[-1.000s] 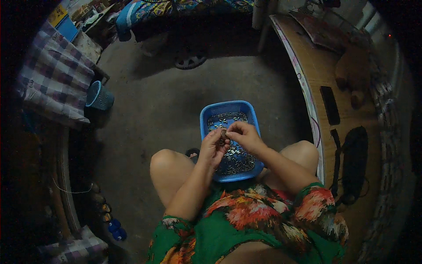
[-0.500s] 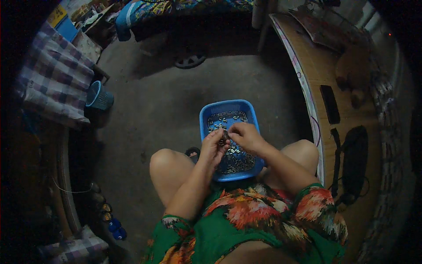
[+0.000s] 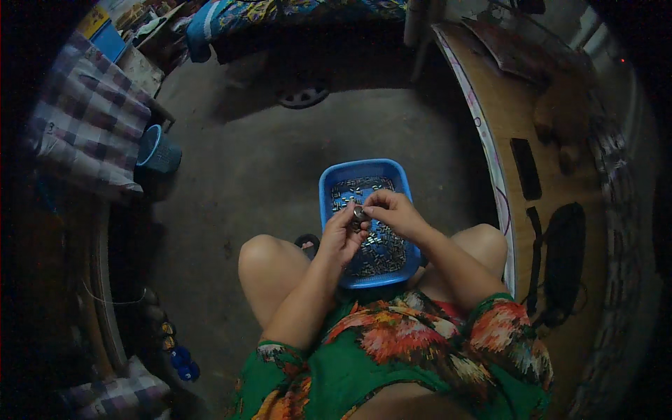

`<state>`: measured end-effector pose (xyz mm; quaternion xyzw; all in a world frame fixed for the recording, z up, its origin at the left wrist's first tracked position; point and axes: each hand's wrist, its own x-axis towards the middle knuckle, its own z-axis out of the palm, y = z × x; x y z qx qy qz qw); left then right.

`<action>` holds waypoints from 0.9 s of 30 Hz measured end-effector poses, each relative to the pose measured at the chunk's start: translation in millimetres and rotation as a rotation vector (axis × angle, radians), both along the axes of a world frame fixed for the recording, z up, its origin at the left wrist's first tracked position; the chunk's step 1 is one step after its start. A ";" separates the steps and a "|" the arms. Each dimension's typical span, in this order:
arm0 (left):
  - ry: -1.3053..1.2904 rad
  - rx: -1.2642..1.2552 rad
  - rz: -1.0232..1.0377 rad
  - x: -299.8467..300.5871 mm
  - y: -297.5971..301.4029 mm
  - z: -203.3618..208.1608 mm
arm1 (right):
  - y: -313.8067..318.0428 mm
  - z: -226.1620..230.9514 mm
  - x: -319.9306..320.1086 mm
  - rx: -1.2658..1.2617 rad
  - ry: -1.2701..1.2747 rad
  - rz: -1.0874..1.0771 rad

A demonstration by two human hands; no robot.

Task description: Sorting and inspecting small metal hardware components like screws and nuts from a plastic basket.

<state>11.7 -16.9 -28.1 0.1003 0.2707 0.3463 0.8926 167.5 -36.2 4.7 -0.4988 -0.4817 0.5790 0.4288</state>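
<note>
A blue plastic basket (image 3: 326, 199) rests between my knees, with many small shiny metal cylinders (image 3: 378, 260) scattered and heaped inside it. Over its middle, my left hand (image 3: 340, 239) is closed around a small round metal piece (image 3: 359, 212), dark with a bright face, gripped at the fingertips. From the right, my right hand (image 3: 396, 214) meets it, thumb and forefinger pinched together at the piece's edge. Whether a smaller part sits in that pinch is too small to tell. My hands hide part of the basket's contents.
A wooden bench (image 3: 500, 112) runs along the right, bearing a dark phone-like slab (image 3: 526, 169) and a black strapped bag (image 3: 564, 262). To the left stand a blue bin (image 3: 159, 152) and checked cloth (image 3: 91, 119). A dark slotted disc (image 3: 303, 95) lies on the floor ahead.
The round metal piece has turned slightly in my left fingers, now showing a brighter face. My right hand has shifted a little, its fingers still at the piece. The basket stays put.
</note>
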 end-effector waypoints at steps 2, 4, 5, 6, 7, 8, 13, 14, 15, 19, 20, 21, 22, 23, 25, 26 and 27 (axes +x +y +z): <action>0.008 -0.010 0.007 -2.2 0.1 -0.7 | -1.0 7.7 -3.9 0.048 -0.033 0.033; 0.007 -0.008 0.015 -2.2 -0.1 2.2 | -1.8 10.8 -6.1 0.033 -0.014 0.017; 0.005 -0.008 0.014 -1.4 -0.5 5.4 | -2.1 11.8 -6.0 0.019 0.004 -0.001; 0.022 -0.014 0.009 -0.6 -1.0 8.8 | -2.0 11.5 -5.4 0.019 0.002 -0.003; 0.040 -0.019 0.007 -0.8 -1.2 11.7 | -1.3 10.4 -5.4 0.088 -0.096 -0.002; 0.039 -0.019 0.008 -1.1 -1.1 10.6 | -0.8 9.9 -5.3 0.157 -0.193 -0.001; 0.041 0.047 -0.008 -2.9 -1.1 8.3 | -0.6 5.8 -3.8 0.377 -0.434 0.031; 0.040 0.047 -0.010 -2.6 -1.4 9.5 | -0.6 4.4 -2.8 0.380 -0.434 0.034; 0.065 0.057 -0.007 -2.4 -1.9 11.1 | -0.9 3.9 -0.5 0.380 -0.434 0.031; 0.074 0.078 -0.003 -2.0 -3.6 16.0 | 2.8 3.1 6.6 -0.305 0.125 0.015; 0.074 0.079 -0.004 -1.8 -3.0 15.4 | 3.4 0.8 7.9 -0.401 0.202 -0.038; 0.058 0.046 0.007 -1.7 -1.8 13.6 | 3.8 -4.7 8.6 -0.400 0.201 -0.038; 0.042 0.012 0.018 -1.6 -1.2 11.9 | 3.9 -9.6 7.9 -0.413 0.278 -0.086; 0.042 0.012 0.017 -2.0 -0.9 10.2 | 3.7 -13.5 8.4 -0.425 0.354 -0.135; 0.032 -0.027 0.026 -3.0 -0.3 8.5 | 4.2 -15.8 11.4 -0.440 0.342 -0.136; 0.032 -0.027 0.025 -3.2 -0.3 8.3 | 4.8 -14.7 12.2 -0.456 0.329 -0.137; 0.038 -0.044 0.033 -3.3 -0.3 8.1 | 5.4 -13.6 13.1 -0.456 0.330 -0.138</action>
